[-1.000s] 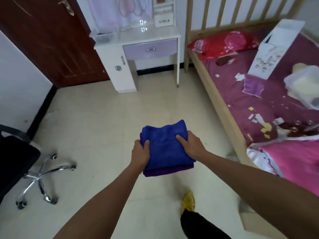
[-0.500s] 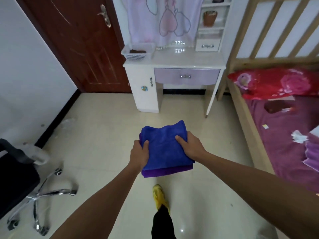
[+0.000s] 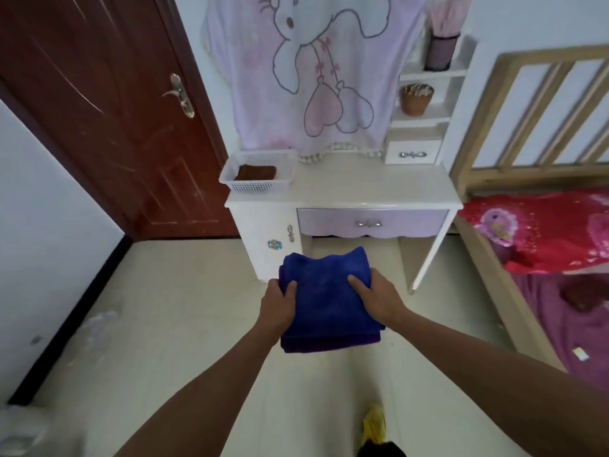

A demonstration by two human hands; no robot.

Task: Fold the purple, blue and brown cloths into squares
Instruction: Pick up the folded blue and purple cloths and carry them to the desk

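Observation:
A folded blue cloth (image 3: 324, 291) lies stacked on a folded purple cloth (image 3: 329, 345), of which only the near edge shows. I carry the stack in the air above the floor. My left hand (image 3: 276, 308) grips its left side with the thumb on top. My right hand (image 3: 375, 298) grips its right side the same way. A folded brown cloth (image 3: 255, 173) lies in a white basket (image 3: 257, 186) on the left end of the white desk (image 3: 372, 189).
The desk has a lilac drawer (image 3: 372, 222) and a shelf unit (image 3: 425, 107) at its back right. A brown door (image 3: 108, 120) stands to the left. A wooden bed (image 3: 540, 245) with red and purple bedding runs along the right. Pale floor tiles lie between.
I have turned left and walked toward the desk, which is now close and centred. The chair has left the view. Both hands keep the same hold on the stack.

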